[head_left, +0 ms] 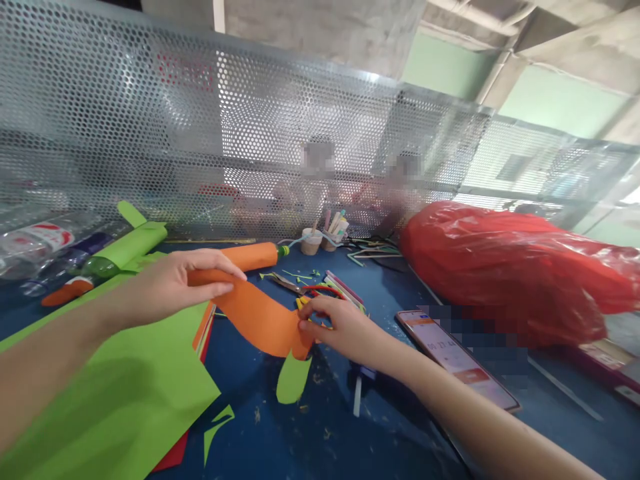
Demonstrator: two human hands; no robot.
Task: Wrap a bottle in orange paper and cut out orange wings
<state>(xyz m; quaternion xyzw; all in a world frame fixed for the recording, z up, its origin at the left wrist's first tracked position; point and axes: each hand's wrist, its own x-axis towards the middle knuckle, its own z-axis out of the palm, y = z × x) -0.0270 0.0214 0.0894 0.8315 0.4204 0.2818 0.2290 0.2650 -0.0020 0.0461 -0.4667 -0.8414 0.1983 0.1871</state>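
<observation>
1. Call the orange paper strip (257,323) the centre of your clock: it's up off the blue table (260,440), sagging in a curve between your hands. Holding both ends probably lets it bend without creasing.
2. Your left hand (177,283), at 10 o'clock, has its thumb and fingers narrowed around the upper end. Looks like a light grip, which suits thin paper.
3. Your right hand (345,327), at 3 o'clock, pinches the other end between fingertips, right by the green paper tab (294,380) at 5. Your fingers cover that join, so I can't say if the tab's stuck on or just tucked behind.
4. Scissors (286,283) lie at 1 o'clock, likely parked there for an easy reach.
5. Orange-wrapped bottle (255,256) is on its side at 12. Green sheets (135,387) lie flat at 8, probably so they don't curl.
6. Phone (457,360) sits face up at 4, presumably so you can read the screen.
</observation>
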